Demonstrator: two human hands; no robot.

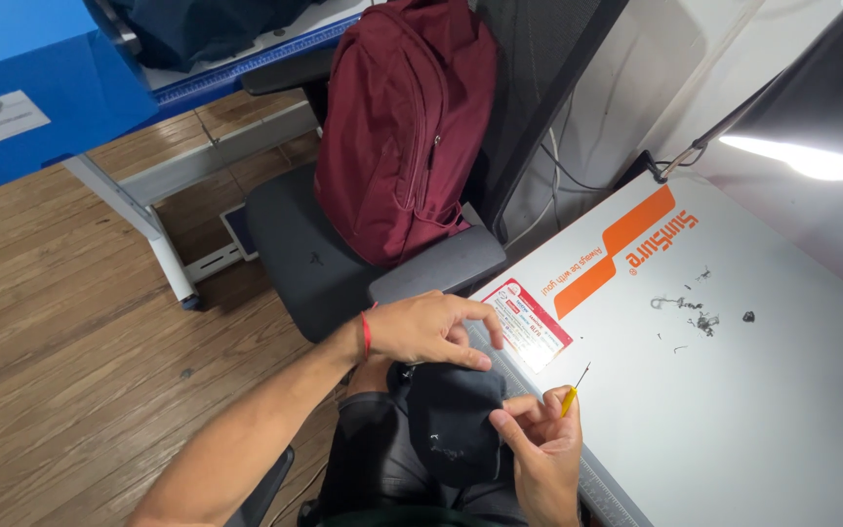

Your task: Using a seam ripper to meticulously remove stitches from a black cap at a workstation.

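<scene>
Blue table point(21, 59): seen at the upper left, with a white label stuck on its face and a dark bundle laid on a surface behind it.
Wooden floor point(60, 322): brown planks are spread over the left half of the view.
Office chair point(314, 254): a dark seat with a mesh back is placed between the blue table and the white table.
Backpack point(407, 127): a maroon bag is stood upright on the chair seat and leaned against the back.
Left hand point(426, 330): a red band is worn at the wrist; the fingers are curled down and pressed onto the top edge of the dark cloth, thumb and forefinger closed on it.
Dark cloth point(456, 420): a black fabric piece with a small pale mark is held over the lap, just beside the near edge of the white table, between the two hands.
Right hand point(543, 439): the fingers are pinched tight around the yellow-handled tool, and the lower fingers are laid against the side of the cloth.
Yellow-handled tool point(570, 398): a thin dark metal tip is pointed up and away over the table edge; only a short part of the handle is shown.
White table point(734, 420): a pale top with an orange stripe and a red and white sticker near the corner.
Thread scraps point(700, 312): small dark bits are scattered on the table, well apart from the hands.
Lamp point(812, 156): a bright strip is lit at the upper right.
</scene>
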